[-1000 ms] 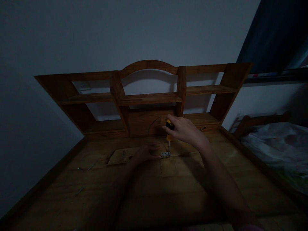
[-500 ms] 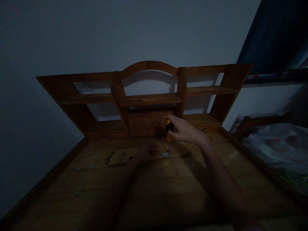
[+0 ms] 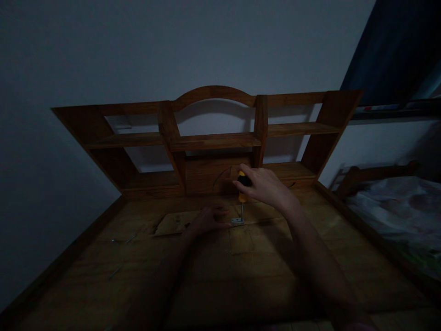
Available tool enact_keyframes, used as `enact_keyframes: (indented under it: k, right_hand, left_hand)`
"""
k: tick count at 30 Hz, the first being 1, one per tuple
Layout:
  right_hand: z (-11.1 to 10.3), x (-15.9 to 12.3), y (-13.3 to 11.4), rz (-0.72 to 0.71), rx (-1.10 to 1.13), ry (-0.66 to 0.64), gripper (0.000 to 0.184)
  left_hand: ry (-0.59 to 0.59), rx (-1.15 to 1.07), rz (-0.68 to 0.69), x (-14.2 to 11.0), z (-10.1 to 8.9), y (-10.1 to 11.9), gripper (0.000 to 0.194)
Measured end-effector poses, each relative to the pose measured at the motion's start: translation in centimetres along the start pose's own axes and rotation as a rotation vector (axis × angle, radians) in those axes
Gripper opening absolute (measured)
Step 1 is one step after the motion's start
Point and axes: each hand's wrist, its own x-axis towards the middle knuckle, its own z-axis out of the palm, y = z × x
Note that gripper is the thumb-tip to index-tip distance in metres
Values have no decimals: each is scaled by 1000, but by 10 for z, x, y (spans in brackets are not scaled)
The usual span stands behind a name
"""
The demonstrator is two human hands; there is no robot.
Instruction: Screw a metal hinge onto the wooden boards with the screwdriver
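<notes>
Two bare forearms come up from the bottom edge of the frame over a dim wooden surface [image 3: 262,280], converging just below and right of centre. Left hand [image 3: 206,219] first: it's low, fingers partly curled, reaching toward the left end of a small metal plate [image 3: 237,221]; whether those fingertips pinch it, press it or merely hover beside it, I cannot tell in this gloom. And the plate itself, right of the frame's middle line, lies with its long axis running left to right, pale silver, dark spots along it that look like holes. Of the two, the left hand sits nearer to it.

Up above the plate, slightly to its right, the right hand [image 3: 263,185] is wrapped around a screwdriver [image 3: 243,196], yellow-orange with a black band, near upright, its thin bright shaft dropping to the plate's right end. So the tool stands crosswise to the plate's length, and that's the key angle!

Left of the left hand, a flat wooden piece [image 3: 172,223] lies partly behind it. Farther back, a brown shelf unit [image 3: 215,141] spans the frame against a pale wall [image 3: 206,46].
</notes>
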Motion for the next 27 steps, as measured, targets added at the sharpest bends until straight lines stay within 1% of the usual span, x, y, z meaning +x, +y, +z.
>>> enact_keyframes:
  k: [2,5,6,8,10,11,15,17,19,20,24,25,27]
  right_hand:
    - [0,0,0,8,-18,11,39]
    - [-1,1,1,-102,74,0,40]
    - [-1,1,1,-115,87,-1,38]
    - [-1,1,0,-65,44,11,32]
    - [0,0,-1,3,-22,23,36]
    - [0,0,-1,8,-30,20,39]
    - [0,1,-1,-112,56,0,39]
    - [0,1,-1,-75,33,17,35]
    - [1,1,0,-8,-7,31,37]
    - [1,1,0,-3,-4,30,37]
    - [3,1,2,-159,113,7,41]
    - [4,1,2,-162,109,7,40]
    - [4,1,0,-79,36,21,37]
  left_hand:
    - [4,-10,4,0,0,0,60]
    - [19,-8,10,0,1,0,60]
    - [20,-5,13,0,1,0,59]
    - [13,-7,19,0,0,0,59]
    - [-5,-20,23,0,-1,1,57]
    - [-11,-26,22,0,-1,1,57]
    - [-21,-15,14,0,-1,1,59]
    - [-10,-5,4,0,0,1,59]
    - [0,-12,6,-1,0,0,59]
    - [3,-19,9,-1,1,-1,59]
    - [21,-21,13,-1,1,-2,58]
    - [19,-23,16,-1,1,-3,58]
    - [15,-38,22,-1,1,-3,57]
